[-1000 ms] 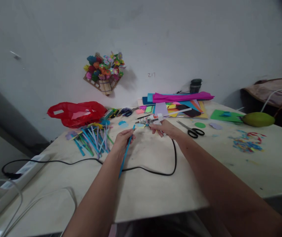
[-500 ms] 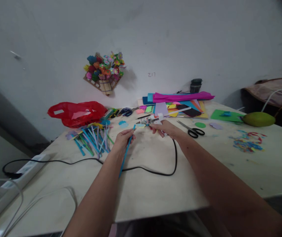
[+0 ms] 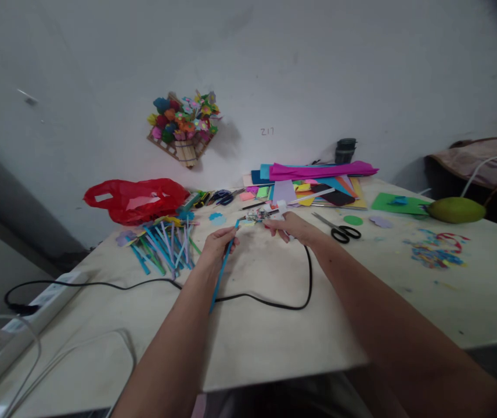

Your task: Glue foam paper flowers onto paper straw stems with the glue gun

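My left hand (image 3: 222,242) pinches a thin blue strip (image 3: 221,278) near its upper end, and the rest of the strip hangs down toward me. My right hand (image 3: 287,226) is wrapped round a white glue gun (image 3: 281,210), with a white glue stick (image 3: 312,197) sticking out behind it. The gun's nozzle (image 3: 245,218) points left and is at the top end of the blue strip; whether they touch is hard to tell. A black cord (image 3: 270,303) runs from the gun across the table. Beyond the strip's tip lies a light blue scalloped piece (image 3: 217,219).
Coloured strips with flower tops (image 3: 165,247) and a red bag (image 3: 137,200) lie at the left. Black scissors (image 3: 339,231), a green disc (image 3: 353,220), scraps (image 3: 438,252) and a yellow-green oval object (image 3: 456,210) are at the right. Coloured sheets (image 3: 322,171) lie by the wall.
The glue gun's nozzle has moved slightly left, up to the top of the blue strip. My left hand has hardly moved and still holds the strip.
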The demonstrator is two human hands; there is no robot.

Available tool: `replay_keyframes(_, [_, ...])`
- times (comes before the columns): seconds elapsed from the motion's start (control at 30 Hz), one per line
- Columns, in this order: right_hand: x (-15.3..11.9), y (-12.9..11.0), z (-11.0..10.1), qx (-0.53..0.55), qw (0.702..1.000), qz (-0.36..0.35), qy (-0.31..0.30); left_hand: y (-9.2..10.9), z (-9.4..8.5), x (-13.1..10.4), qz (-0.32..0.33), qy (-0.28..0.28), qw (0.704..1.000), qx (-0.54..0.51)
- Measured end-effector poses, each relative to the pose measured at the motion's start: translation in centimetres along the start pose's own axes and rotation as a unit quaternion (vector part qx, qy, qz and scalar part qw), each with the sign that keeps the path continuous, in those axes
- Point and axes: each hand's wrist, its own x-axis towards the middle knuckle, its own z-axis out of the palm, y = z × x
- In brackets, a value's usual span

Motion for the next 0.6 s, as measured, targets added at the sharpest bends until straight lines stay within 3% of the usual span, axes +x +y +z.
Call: replay_keyframes(0.6, [0.34, 0.59, 0.05, -0.004, 1.0, -0.005, 0.002, -0.18, -0.1, 0.12, 0.002, -0.004, 1.0, 0.005])
